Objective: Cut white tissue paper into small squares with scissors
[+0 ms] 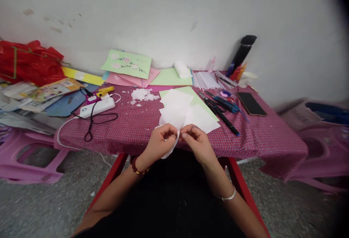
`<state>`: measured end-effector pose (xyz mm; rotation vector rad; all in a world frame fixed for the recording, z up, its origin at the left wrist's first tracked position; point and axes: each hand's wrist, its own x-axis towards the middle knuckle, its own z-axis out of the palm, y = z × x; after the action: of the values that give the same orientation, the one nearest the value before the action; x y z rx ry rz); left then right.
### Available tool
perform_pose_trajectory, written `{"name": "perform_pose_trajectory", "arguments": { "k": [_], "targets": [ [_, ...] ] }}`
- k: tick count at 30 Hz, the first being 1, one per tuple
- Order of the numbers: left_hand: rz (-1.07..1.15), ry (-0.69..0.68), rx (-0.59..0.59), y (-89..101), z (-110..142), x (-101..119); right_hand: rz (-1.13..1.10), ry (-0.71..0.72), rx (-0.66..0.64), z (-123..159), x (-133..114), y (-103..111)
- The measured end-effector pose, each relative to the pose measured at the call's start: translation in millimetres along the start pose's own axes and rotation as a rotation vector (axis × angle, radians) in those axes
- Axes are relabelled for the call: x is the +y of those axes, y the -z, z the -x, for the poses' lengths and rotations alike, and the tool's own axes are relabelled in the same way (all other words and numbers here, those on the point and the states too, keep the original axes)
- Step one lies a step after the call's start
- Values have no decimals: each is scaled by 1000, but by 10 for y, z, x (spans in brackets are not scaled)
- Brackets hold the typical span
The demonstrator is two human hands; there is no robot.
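A thin white sheet of tissue paper (169, 150) is pinched between my hands at the table's front edge. My left hand (163, 138) has thumb and fingers closed on it, and its lower part hangs under that hand. Close beside, my right hand (198, 140) pinches the same paper with thumb and index finger. Just beyond my hands, several white tissue sheets (174, 101) overlap on a light green sheet (200, 105). Torn white scraps (143, 95) lie in a small heap to the left of them.
Scissors (208, 101), a black pen (229, 123), pliers (225, 103) and a phone (251, 103) lie on the right. A white power strip (97, 108) with a black cable is on the left. Behind stand a green flower card (128, 63), white glue sticks (205, 80) and a black bottle (242, 51).
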<state>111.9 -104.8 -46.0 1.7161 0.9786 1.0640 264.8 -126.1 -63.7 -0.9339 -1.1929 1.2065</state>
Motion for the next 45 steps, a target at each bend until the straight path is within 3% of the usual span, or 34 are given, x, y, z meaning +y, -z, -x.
{"name": "perform_pose_trajectory", "arguments": {
  "k": [7, 15, 20, 25, 32, 36, 41, 45],
  "targets": [
    [-100, 8, 15, -37, -17, 17, 18, -27, -50, -18, 25, 61],
    [-496, -288, 14, -49, 41, -78, 31, -90, -75, -32, 92, 99],
    [-595, -370, 23, -44, 35, -117, -71, -182, -77, -20, 121, 50],
    [-521, -312, -7, -26, 37, -78, -146, -262, -58, -16, 119, 31],
    [-264, -78, -35, -7, 36, -59, -91, -232, -55, -13, 102, 42],
    [-325, -30, -103, 22, 43, -43, 91, -156, -75, 0, 65, 54],
    [-639, -144, -125, 35, 79, 39, 486, -14, -87, 36, 13, 57],
    [-649, -158, -112, 29, 81, 41, 465, -11, -108, 37, -11, 50]
  ]
}}
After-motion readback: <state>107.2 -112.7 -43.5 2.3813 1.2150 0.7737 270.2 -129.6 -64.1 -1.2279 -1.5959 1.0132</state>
